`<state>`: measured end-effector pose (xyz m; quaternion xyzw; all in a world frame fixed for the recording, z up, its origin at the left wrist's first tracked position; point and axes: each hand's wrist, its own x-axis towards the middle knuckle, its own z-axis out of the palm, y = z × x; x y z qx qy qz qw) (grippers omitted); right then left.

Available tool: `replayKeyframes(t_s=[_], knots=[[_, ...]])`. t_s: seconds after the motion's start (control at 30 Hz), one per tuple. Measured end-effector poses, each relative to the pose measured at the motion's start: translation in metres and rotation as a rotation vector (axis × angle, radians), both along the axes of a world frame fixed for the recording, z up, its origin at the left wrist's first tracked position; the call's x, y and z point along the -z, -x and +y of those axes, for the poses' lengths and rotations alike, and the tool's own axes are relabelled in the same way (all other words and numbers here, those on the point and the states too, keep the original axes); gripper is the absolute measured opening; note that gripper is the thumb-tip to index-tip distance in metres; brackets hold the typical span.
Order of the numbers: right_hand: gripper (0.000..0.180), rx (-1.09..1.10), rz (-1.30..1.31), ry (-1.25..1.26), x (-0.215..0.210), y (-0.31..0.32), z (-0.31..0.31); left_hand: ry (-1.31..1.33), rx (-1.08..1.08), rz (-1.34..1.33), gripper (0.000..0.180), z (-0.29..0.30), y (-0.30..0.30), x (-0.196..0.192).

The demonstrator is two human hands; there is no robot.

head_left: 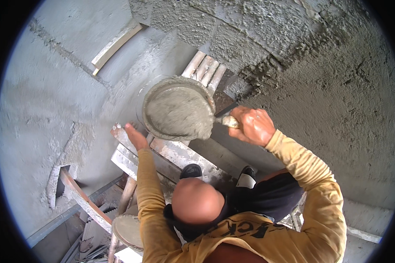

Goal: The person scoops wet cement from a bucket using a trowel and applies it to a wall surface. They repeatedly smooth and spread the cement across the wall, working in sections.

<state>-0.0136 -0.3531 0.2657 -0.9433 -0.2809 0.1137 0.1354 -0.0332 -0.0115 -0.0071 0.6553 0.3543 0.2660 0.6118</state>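
My right hand [252, 126] is closed around the mortar-smeared handle of a trowel [231, 122]. Its blade is covered in wet grey mortar [175, 107] at the right side of a round bucket [147, 94]. The bucket is full nearly to its coated rim and stands in front of me on the boards. To the left of the bucket, my left hand [137, 136] is stretched out and appears apart from it, with nothing seen in it. Part of its fingers is hidden by the angle.
Weathered planks [184, 155] form a platform under my feet, with round poles [204, 70] beyond the bucket. Rough fresh plaster covers the wall [320, 96] at right; a smoother wall [44, 109] rises at left. A second mortar container [127, 230] sits lower left, near a slanted board [85, 199].
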Motion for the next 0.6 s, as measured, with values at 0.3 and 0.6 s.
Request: replayKeyframes(t_s=[0.3,0.6], knots=[[0.026,0.144,0.954,-0.395,-0.032,-0.022,-0.025,-0.160,-0.144,0.231,0.058,0.024,0.071,0.009],[0.035,0.657,0.066,-0.018,-0.134,0.035,-0.180,-0.374,0.111,0.130,0.053,0.003,0.047,-0.031]])
